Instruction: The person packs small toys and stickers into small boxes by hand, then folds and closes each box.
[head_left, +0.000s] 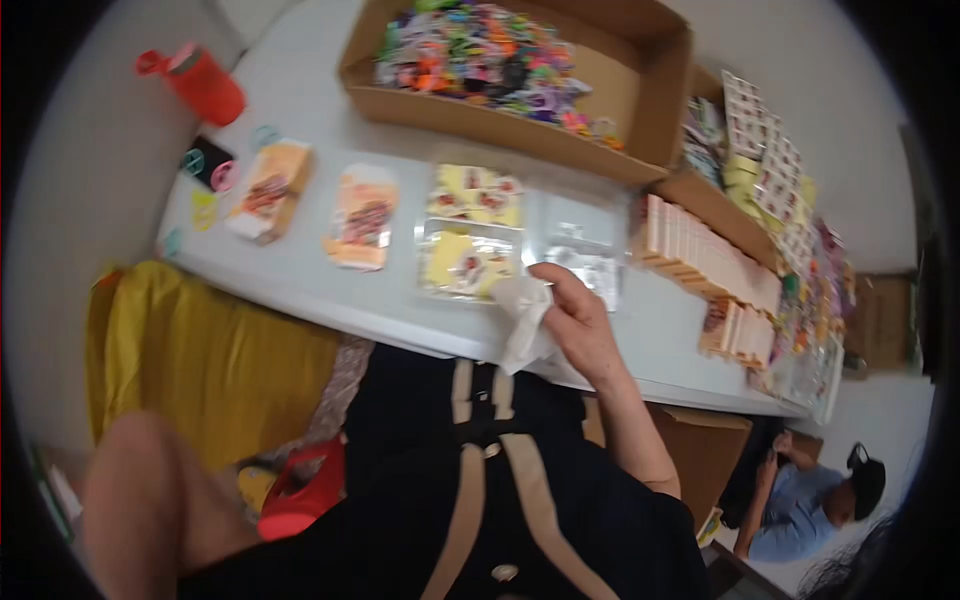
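Observation:
Pinched between the thumb and fingers of my right hand (578,322) is a crumpled white tissue (522,318), hanging over the table's front edge. Just left of it lies a clear tray (425,262) with yellow printed packets (465,262) in two compartments. A second clear tray (582,222), holding silvery packets, is right behind the hand. Farther left, a printed orange-and-white card or pack (362,218) lies flat beside a box of similar print (270,190). My left hand is out of view; a blurred bare limb shows at the lower left.
A cardboard box (450,112) of colourful small items stands at the back. Rows of upright packs (700,250) and printed sheets (762,150) are at right. A red bottle (205,85) and dark phone-like object (208,163) lie left. Another person (805,505) is at lower right.

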